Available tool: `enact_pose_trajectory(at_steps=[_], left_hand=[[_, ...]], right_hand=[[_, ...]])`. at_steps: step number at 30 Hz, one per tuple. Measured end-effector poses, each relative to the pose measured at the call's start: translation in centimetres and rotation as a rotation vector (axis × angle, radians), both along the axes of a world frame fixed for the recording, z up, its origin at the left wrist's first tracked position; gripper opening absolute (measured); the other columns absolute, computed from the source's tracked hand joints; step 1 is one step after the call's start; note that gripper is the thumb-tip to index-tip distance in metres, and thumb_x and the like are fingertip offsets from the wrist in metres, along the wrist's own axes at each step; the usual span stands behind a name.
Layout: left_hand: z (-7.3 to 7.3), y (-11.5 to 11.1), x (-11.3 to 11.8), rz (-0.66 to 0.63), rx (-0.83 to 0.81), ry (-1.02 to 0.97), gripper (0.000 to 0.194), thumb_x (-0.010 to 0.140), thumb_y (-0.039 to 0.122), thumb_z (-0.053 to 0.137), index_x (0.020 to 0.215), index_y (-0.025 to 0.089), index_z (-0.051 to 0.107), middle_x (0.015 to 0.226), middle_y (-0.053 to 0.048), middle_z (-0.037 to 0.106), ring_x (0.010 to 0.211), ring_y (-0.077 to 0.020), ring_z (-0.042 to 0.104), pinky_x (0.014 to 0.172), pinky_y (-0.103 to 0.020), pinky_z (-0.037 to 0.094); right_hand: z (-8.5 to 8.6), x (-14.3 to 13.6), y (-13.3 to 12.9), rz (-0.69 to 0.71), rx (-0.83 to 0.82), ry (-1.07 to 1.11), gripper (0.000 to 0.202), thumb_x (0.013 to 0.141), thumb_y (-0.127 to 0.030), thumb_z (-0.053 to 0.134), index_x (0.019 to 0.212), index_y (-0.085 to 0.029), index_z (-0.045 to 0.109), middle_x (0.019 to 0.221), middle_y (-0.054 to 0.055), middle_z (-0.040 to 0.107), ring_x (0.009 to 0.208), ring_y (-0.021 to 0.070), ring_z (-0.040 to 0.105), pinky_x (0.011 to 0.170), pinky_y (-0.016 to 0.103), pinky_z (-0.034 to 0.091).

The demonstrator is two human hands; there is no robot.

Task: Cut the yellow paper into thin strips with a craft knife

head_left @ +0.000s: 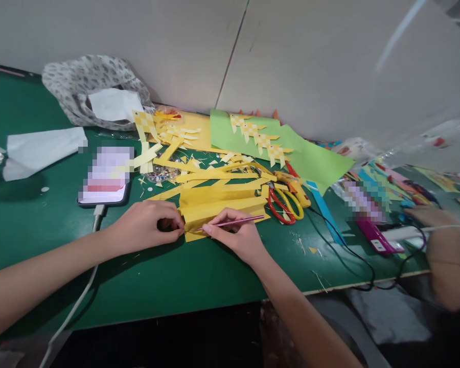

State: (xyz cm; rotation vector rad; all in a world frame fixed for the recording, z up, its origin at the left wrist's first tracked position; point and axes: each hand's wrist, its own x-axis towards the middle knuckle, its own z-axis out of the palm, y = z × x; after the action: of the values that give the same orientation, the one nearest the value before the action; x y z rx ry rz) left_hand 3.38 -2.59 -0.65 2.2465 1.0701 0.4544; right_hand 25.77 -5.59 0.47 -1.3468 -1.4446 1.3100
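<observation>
A sheet of folded yellow paper (220, 202), with creases running across it, lies on the green table before me. My left hand (149, 227) pinches the paper's lower left edge between thumb and fingers. In my right hand (235, 235) is a slim pinkish pencil (243, 221), its tip down on the paper close to my left fingertips. Yellow paper strips (214, 176) and small scraps lie just behind the sheet. Scissors (285, 204) with red and yellow handles rest at its right, beside a yellow glue gun (295, 186).
A phone (109, 174) with a white cable (95, 220) is at left, a patterned cloth bag (95, 71) behind it. Woven paper fish (258, 135) lie on green paper (314, 158). At right are a blue strip (325, 212), a purple power strip (377, 237), black cords and another person's arm (446, 250).
</observation>
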Motion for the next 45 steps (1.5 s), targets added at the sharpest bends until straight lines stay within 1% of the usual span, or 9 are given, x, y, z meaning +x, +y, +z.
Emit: enact_pose_trajectory(at_steps=[7, 11, 15, 20, 23, 26, 32, 37, 45], left_hand=[[0.1, 0.0, 0.0, 0.002, -0.014, 0.008, 0.015, 0.080, 0.033, 0.057, 0.078, 0.023, 0.068, 0.079, 0.002, 0.065, 0.067, -0.0112, 0.059, 0.061, -0.022, 0.040], [0.1, 0.0, 0.1, 0.006, -0.013, 0.009, 0.015, 0.080, 0.032, 0.057, 0.078, 0.023, 0.068, 0.078, 0.002, 0.065, 0.065, -0.0109, 0.059, 0.060, -0.022, 0.039], [0.0, -0.1, 0.0, 0.005, -0.017, 0.000, 0.014, 0.080, 0.032, 0.058, 0.077, 0.023, 0.068, 0.078, 0.002, 0.065, 0.066, -0.0108, 0.059, 0.060, -0.022, 0.040], [-0.1, 0.0, 0.0, 0.006, -0.017, 0.006, 0.014, 0.080, 0.032, 0.057, 0.078, 0.023, 0.068, 0.078, 0.003, 0.065, 0.066, -0.0106, 0.059, 0.060, -0.022, 0.039], [0.0, 0.0, 0.0, 0.001, -0.018, 0.012, 0.014, 0.080, 0.031, 0.057, 0.079, 0.024, 0.068, 0.079, 0.003, 0.065, 0.067, -0.0109, 0.059, 0.059, -0.021, 0.039], [0.1, 0.0, 0.0, 0.005, -0.023, 0.014, 0.014, 0.080, 0.031, 0.057, 0.079, 0.024, 0.069, 0.079, 0.003, 0.066, 0.067, -0.0109, 0.059, 0.059, -0.021, 0.039], [0.4, -0.1, 0.5, 0.036, 0.009, 0.047, 0.014, 0.077, 0.035, 0.060, 0.075, 0.022, 0.066, 0.074, 0.004, 0.064, 0.066, -0.0109, 0.056, 0.058, -0.022, 0.037], [0.2, 0.1, 0.7, 0.059, 0.002, 0.051, 0.020, 0.081, 0.037, 0.055, 0.075, 0.022, 0.068, 0.077, 0.003, 0.065, 0.065, -0.0105, 0.056, 0.056, -0.022, 0.035], [0.0, 0.2, 0.7, 0.062, 0.015, 0.071, 0.022, 0.082, 0.039, 0.055, 0.074, 0.022, 0.067, 0.073, 0.003, 0.063, 0.062, -0.0101, 0.055, 0.055, -0.022, 0.034]], right_hand=[[-0.2, 1.2, 0.2, -0.019, -0.001, -0.002, 0.021, 0.065, -0.035, 0.079, 0.065, -0.020, 0.063, 0.065, 0.002, 0.069, 0.060, 0.0151, 0.063, 0.057, 0.028, 0.050], [-0.5, 2.4, 0.4, -0.043, 0.034, -0.028, 0.023, 0.065, -0.036, 0.079, 0.065, -0.020, 0.064, 0.063, 0.002, 0.067, 0.057, 0.0151, 0.061, 0.053, 0.028, 0.048], [-0.4, 3.1, 0.4, -0.054, 0.067, -0.055, 0.021, 0.067, -0.035, 0.079, 0.066, -0.019, 0.065, 0.061, 0.001, 0.066, 0.057, 0.0144, 0.060, 0.054, 0.027, 0.048], [0.0, 2.0, 0.1, -0.031, 0.040, -0.001, 0.020, 0.066, -0.034, 0.079, 0.066, -0.019, 0.064, 0.067, 0.002, 0.069, 0.062, 0.0160, 0.064, 0.059, 0.028, 0.050], [-0.1, 1.1, 0.1, 0.002, 0.029, 0.006, 0.019, 0.066, -0.032, 0.079, 0.066, -0.020, 0.064, 0.069, 0.002, 0.071, 0.064, 0.0161, 0.065, 0.059, 0.028, 0.050], [-0.4, 0.7, 0.1, 0.015, 0.030, -0.017, 0.017, 0.066, -0.030, 0.078, 0.065, -0.020, 0.064, 0.069, 0.002, 0.071, 0.062, 0.0156, 0.064, 0.057, 0.028, 0.049], [-0.4, 0.7, 0.1, 0.003, 0.043, -0.023, 0.016, 0.066, -0.029, 0.077, 0.064, -0.020, 0.063, 0.068, 0.002, 0.070, 0.063, 0.0157, 0.063, 0.059, 0.028, 0.050], [-0.6, 0.8, 0.0, -0.007, 0.037, 0.009, 0.017, 0.066, -0.029, 0.077, 0.064, -0.020, 0.063, 0.068, 0.002, 0.070, 0.062, 0.0159, 0.063, 0.058, 0.028, 0.049], [-1.0, 1.1, 0.1, -0.032, 0.042, 0.038, 0.020, 0.065, -0.029, 0.078, 0.063, -0.019, 0.061, 0.063, 0.001, 0.067, 0.057, 0.0145, 0.061, 0.054, 0.027, 0.047]])
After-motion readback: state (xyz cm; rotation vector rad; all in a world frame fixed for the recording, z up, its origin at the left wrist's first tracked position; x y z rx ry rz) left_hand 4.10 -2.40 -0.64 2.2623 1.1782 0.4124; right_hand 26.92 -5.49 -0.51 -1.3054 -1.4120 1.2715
